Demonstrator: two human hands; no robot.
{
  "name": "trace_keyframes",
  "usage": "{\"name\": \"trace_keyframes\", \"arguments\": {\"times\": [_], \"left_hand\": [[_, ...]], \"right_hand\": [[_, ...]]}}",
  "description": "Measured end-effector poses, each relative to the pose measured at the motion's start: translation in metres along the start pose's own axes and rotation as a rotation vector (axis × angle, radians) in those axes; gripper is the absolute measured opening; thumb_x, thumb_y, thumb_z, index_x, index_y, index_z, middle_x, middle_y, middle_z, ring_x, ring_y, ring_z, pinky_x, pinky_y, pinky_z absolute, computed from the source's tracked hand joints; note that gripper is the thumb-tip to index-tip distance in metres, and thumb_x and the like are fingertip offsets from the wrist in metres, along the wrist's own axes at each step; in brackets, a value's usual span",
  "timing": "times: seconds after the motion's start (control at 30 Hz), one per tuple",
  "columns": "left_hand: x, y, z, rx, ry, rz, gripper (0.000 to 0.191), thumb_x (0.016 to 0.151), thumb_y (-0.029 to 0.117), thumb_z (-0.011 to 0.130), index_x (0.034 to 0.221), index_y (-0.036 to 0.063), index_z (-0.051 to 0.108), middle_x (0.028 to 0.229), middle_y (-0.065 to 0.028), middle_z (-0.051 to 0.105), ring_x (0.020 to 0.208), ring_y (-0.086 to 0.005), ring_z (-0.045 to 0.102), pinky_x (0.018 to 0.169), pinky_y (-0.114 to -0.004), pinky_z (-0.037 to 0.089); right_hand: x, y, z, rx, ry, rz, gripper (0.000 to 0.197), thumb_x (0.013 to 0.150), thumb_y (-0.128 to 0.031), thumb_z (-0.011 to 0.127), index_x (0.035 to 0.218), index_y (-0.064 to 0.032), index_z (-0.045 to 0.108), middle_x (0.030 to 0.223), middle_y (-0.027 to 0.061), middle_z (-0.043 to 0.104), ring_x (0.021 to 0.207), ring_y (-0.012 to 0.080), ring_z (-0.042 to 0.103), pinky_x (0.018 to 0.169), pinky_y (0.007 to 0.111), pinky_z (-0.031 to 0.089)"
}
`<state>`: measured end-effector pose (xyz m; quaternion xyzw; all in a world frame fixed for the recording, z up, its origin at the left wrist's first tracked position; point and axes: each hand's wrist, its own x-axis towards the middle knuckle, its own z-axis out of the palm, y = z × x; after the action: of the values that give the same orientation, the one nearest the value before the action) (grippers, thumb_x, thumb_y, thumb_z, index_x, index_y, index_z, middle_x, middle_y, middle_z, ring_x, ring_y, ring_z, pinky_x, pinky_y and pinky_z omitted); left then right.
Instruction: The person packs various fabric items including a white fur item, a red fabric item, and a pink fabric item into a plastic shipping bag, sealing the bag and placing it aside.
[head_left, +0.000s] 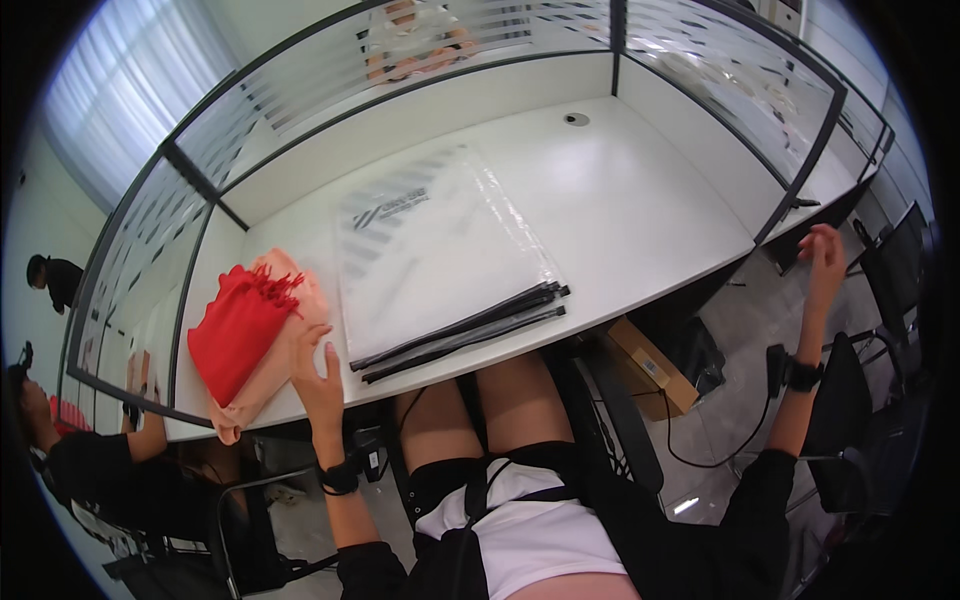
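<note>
My left hand (319, 375) is at the desk's front edge, fingers apart, beside a folded peach cloth (262, 375); whether it touches the cloth I cannot tell. On the peach cloth lies a folded red cloth (238, 330) with a fringe. To the right of them, clear plastic zip bags (442, 262) lie flat in a stack, their black slider edges towards me. One bears dark printing. My right hand (823, 247) is raised beyond the desk's right end, holding nothing, its fingers partly bent and spread.
Framed partition panels (619, 52) surround the white desk (637, 210), which has a cable hole (576, 119). A cardboard box (651, 367) stands under the right side. Black chairs (844, 435) are at right. One person (97, 465) sits at left; others are behind the panels.
</note>
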<state>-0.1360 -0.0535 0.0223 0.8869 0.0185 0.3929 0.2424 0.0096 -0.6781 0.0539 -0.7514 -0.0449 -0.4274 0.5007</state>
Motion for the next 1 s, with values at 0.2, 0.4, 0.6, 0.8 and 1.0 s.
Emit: {"name": "trace_keyframes", "arguments": {"times": [0.2, 0.4, 0.6, 0.8, 1.0], "left_hand": [[0.002, -0.043, -0.044, -0.168, 0.328, -0.121, 0.020, 0.077, -0.001, 0.048, 0.097, -0.0014, 0.053, 0.101, -0.0117, 0.052, 0.094, -0.0245, 0.051, 0.085, -0.030, 0.040], [-0.010, -0.096, -0.088, 0.264, 0.477, -0.245, 0.026, 0.081, 0.009, 0.054, 0.105, 0.0002, 0.050, 0.105, -0.0155, 0.051, 0.096, -0.0288, 0.050, 0.088, -0.034, 0.039], [-0.031, -0.150, -0.110, -0.179, 0.429, -0.594, 0.043, 0.086, 0.017, 0.053, 0.123, 0.0024, 0.037, 0.126, -0.0163, 0.043, 0.114, -0.0239, 0.042, 0.094, -0.032, 0.034], [-0.033, -0.135, -0.101, -0.281, 0.425, -0.542, 0.045, 0.085, 0.006, 0.051, 0.126, 0.0066, 0.035, 0.128, -0.0140, 0.041, 0.115, -0.0241, 0.041, 0.096, -0.033, 0.032], [-0.036, -0.139, -0.102, -0.221, 0.383, -0.503, 0.049, 0.083, 0.003, 0.052, 0.128, 0.0067, 0.035, 0.127, -0.0139, 0.041, 0.115, -0.0237, 0.042, 0.096, -0.033, 0.033]], "right_hand": [[-0.034, -0.107, 0.125, 0.328, -0.679, 0.168, 0.014, 0.086, -0.010, 0.047, 0.090, -0.0002, 0.056, 0.065, 0.0052, 0.056, 0.057, 0.0094, 0.053, 0.055, 0.020, 0.042], [-0.067, -0.156, 0.279, 0.608, -0.786, 0.289, 0.015, 0.085, -0.011, 0.048, 0.089, 0.0004, 0.057, 0.071, 0.0052, 0.058, 0.063, 0.0108, 0.056, 0.060, 0.023, 0.047], [-0.144, -0.158, 0.335, 0.400, -1.169, -0.150, 0.024, 0.077, -0.020, 0.065, 0.093, -0.0031, 0.058, 0.088, 0.0047, 0.061, 0.080, 0.0167, 0.059, 0.074, 0.027, 0.048], [-0.173, -0.152, 0.310, 0.266, -1.236, -0.447, 0.034, 0.068, -0.023, 0.072, 0.096, -0.0084, 0.060, 0.110, 0.0032, 0.057, 0.103, 0.0218, 0.053, 0.087, 0.033, 0.043], [-0.173, -0.150, 0.309, 0.324, -1.184, -0.448, 0.027, 0.069, -0.015, 0.070, 0.094, -0.0068, 0.063, 0.106, 0.0048, 0.061, 0.096, 0.0228, 0.057, 0.082, 0.031, 0.046]]}}
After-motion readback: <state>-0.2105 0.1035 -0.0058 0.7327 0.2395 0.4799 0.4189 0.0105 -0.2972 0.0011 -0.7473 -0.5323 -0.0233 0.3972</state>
